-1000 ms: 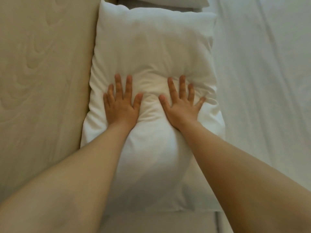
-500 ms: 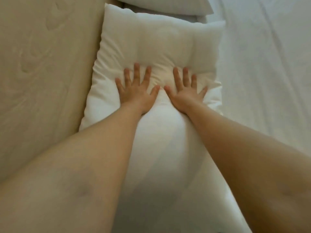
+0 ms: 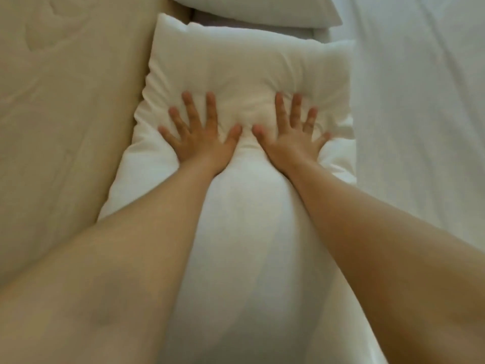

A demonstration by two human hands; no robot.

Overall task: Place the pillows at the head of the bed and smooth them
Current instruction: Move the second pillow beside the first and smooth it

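White pillow (image 3: pixel 244 74): lies lengthwise under our arms, its left edge against the beige padded headboard (image 3: pixel 65 101), the white sheet (image 3: pixel 420 127) to its right. Our left hand (image 3: pixel 203 143): palm down on the pillow, fingers spread wide, forearm stretched forward. Our right hand (image 3: pixel 288 143): likewise flat and splayed, thumbs nearly meeting. Second pillow (image 3: pixel 257 9): just beyond the first.

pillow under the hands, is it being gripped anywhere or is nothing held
Nothing is held. The left hand and right hand lie flat, fingers spread, pressing on the middle of the pillow.
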